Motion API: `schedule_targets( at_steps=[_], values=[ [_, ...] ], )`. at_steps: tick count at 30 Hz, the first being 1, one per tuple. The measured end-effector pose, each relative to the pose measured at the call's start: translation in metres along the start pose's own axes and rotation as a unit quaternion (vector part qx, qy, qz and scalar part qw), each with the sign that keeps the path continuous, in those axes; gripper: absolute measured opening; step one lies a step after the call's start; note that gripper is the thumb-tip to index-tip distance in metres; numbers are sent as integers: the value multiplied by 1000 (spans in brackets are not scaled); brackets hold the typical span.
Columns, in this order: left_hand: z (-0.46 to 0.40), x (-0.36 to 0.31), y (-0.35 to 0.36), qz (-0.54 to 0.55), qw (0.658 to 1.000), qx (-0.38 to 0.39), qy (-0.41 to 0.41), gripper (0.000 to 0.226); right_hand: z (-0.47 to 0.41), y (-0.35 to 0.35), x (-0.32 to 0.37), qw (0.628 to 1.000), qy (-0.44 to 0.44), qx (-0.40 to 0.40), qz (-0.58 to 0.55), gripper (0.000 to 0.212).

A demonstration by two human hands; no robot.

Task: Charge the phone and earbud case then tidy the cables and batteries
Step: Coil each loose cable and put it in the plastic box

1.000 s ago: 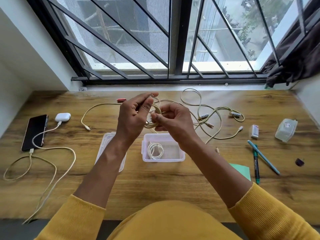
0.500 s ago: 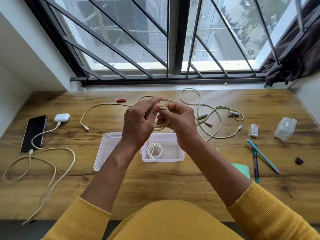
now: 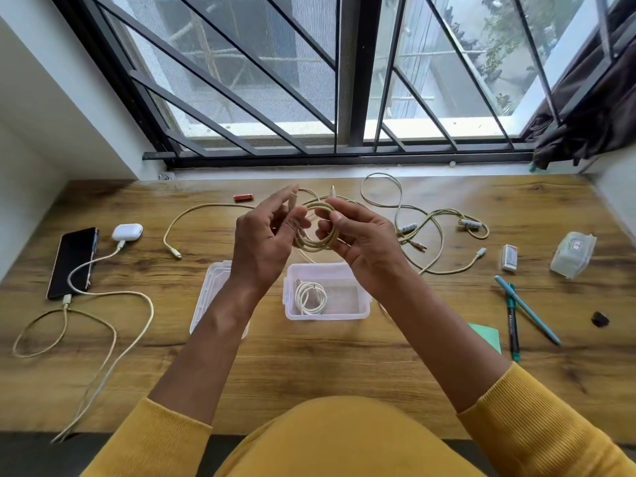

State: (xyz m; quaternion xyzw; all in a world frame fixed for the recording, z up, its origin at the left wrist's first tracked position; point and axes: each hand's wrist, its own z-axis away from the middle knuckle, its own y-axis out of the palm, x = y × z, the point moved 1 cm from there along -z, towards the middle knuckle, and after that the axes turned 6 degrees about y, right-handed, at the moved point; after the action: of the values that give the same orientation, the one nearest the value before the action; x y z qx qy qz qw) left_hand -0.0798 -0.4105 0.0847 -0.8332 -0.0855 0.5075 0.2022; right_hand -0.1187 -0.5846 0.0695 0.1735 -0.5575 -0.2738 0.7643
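head view: no legible writing

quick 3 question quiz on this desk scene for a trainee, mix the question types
1. True or false: the clear box already holds a coiled white cable.
2. What do the left hand and right hand hold between them?
A) a pen B) a coiled yellow cable C) the phone
3. Fill in: the earbud case lies just beyond the phone, with a ____ plugged into it.

Key: 1 true; 2 B; 3 cable
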Motion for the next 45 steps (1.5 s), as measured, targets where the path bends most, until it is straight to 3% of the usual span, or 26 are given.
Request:
schedule_targets(
  at_steps=[2, 7, 22, 28, 31, 38, 42, 45],
  values=[
    [1, 2, -2, 85, 996, -6, -42, 51, -1, -1, 3, 1000, 2, -8, -22, 31],
    [5, 1, 3, 217, 970, -42, -103, 27, -2, 0, 5, 998, -10, -26, -51, 27],
    [-2, -13, 7, 253, 948, -122, -148, 12, 6, 15, 4, 999, -36, -11, -23, 23],
    [-3, -20, 14, 383, 899, -69, -202, 20, 5, 17, 5, 997, 5, -16, -76, 27],
    [-5, -19, 20, 351, 910, -100, -198, 26, 7, 20, 4, 997, 11, 3, -71, 32],
    [-10, -17, 32, 187, 946, -180, -196, 32, 9, 24, 2, 999, -28, 37, 15, 22],
    [-8, -15, 30, 97, 951, -191, -222, 31, 9, 26, 1, 998, -41, 34, 40, 24],
    [-9, -17, 28, 117, 947, -169, -247, 36, 8, 25, -1, 995, -58, 32, 70, 28]
  ],
)
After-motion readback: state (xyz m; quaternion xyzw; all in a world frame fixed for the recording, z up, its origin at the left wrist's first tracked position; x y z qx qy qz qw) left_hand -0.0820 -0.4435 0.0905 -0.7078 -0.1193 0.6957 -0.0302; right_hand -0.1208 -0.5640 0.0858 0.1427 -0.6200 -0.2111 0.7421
